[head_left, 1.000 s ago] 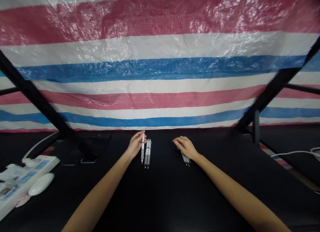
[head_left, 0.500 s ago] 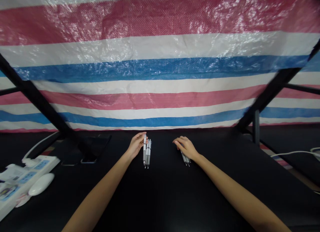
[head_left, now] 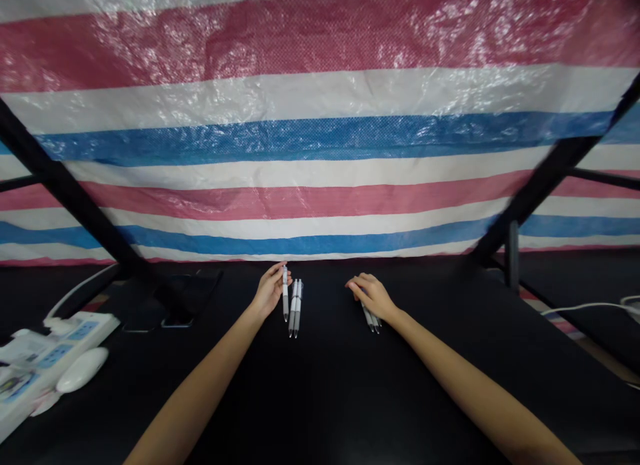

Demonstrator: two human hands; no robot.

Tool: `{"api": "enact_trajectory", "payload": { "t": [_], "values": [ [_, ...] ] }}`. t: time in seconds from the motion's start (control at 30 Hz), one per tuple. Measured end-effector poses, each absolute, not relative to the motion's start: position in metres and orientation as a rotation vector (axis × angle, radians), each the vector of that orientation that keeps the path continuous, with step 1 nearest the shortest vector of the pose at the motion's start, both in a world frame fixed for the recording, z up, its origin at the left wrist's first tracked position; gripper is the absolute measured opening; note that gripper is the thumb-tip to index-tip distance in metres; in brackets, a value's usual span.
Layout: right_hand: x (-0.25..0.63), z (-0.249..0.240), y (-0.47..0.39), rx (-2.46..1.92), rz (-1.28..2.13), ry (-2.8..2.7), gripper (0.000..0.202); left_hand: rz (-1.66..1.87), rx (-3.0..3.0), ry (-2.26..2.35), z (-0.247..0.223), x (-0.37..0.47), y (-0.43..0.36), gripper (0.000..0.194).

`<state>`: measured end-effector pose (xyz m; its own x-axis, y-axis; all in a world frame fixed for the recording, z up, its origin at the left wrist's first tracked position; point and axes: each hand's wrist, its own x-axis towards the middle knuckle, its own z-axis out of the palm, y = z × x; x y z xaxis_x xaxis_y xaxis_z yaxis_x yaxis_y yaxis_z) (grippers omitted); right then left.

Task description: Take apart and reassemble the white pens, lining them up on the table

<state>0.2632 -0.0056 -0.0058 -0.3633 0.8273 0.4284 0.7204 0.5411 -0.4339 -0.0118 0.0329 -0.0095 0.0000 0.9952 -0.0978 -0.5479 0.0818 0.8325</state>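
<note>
My left hand (head_left: pixel 269 293) pinches a white and grey pen (head_left: pixel 285 298) near its upper end, with the tip pointing toward me. Just right of it, two similar pens (head_left: pixel 295 311) lie side by side on the black table (head_left: pixel 320 398), apart from the held one. My right hand (head_left: pixel 371 297) rests palm down over several more pens (head_left: pixel 371 319), loosely bent fingers reaching left. Only the tip ends of those pens show below the hand; their upper parts are hidden beneath it.
On the left are a white power strip (head_left: pixel 60 351) with plugs and a white mouse-shaped object (head_left: pixel 83 369). Dark flat devices (head_left: pixel 177 318) lie by the left black frame leg (head_left: pixel 100 215). Another leg (head_left: pixel 540 191) stands right, before a striped plastic sheet (head_left: pixel 320 201).
My left hand has shifted the pen slightly left and away from me, opening a gap from the two lying pens. My right hand has stayed in place.
</note>
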Motion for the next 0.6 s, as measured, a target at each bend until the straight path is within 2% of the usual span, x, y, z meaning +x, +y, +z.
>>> {"api": "enact_trajectory", "payload": {
  "t": [0.2, 0.6],
  "values": [
    [0.264, -0.0066, -0.0056, -1.243, 0.237, -2.168, 0.042, 1.368, 0.733, 0.821, -0.0105, -0.0096, 0.0332, 0.019],
    [0.2654, -0.0068, -0.0037, -1.25, 0.234, -2.173, 0.042, 1.269, 0.944, 0.833, -0.0114, -0.0076, 0.0297, 0.031]
  ]
}}
